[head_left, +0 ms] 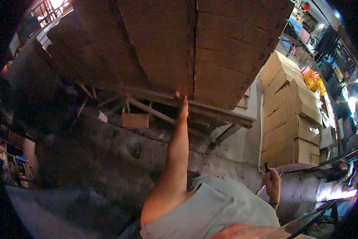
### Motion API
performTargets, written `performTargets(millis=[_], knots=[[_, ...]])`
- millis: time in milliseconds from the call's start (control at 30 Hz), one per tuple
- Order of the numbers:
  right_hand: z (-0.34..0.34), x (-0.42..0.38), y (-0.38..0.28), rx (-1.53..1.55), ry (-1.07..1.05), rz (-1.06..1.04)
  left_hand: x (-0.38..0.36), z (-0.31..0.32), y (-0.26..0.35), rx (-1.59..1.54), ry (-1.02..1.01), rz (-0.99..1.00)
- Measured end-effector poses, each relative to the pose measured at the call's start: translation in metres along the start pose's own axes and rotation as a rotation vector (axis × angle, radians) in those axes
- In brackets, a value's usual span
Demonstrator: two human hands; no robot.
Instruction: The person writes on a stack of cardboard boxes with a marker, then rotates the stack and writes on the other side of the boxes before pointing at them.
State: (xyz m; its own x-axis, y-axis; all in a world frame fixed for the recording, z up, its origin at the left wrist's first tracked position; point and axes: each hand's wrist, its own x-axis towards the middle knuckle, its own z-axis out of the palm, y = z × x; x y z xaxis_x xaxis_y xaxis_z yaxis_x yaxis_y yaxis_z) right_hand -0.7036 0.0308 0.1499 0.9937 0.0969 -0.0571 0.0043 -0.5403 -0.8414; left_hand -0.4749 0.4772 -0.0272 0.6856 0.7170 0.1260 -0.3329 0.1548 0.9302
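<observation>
My left arm stretches up and away to the lower edge of a large dim stack of cardboard boxes. There my left hand rests at the boxes' bottom by a dark seam, just over the edge of a wooden beam. Its fingers are partly lost in shadow and look extended, with nothing seen in them. Low on the right, my right hand is closed round a short black marker, which sticks up past the thumb. Something white shows beside that hand, partly hidden by my grey shirt.
More cardboard boxes are stacked at the right by a pale wall. An orange-yellow bag lies behind them, near cluttered shelves. Under the wooden frame sits a small carton. Dark concrete floor spreads below.
</observation>
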Motion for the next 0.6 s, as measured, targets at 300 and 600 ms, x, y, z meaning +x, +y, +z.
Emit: performTargets(millis=[300, 600], knots=[[0.010, 0.009, -0.032, -0.072, 0.005, 0.002, 0.021, 0.030, 0.099, -0.009, 0.102, 0.288], [0.014, 0.019, -0.002, -0.051, 0.024, -0.034, 0.020, 0.030, 0.163, -0.038, -0.072, 0.332]])
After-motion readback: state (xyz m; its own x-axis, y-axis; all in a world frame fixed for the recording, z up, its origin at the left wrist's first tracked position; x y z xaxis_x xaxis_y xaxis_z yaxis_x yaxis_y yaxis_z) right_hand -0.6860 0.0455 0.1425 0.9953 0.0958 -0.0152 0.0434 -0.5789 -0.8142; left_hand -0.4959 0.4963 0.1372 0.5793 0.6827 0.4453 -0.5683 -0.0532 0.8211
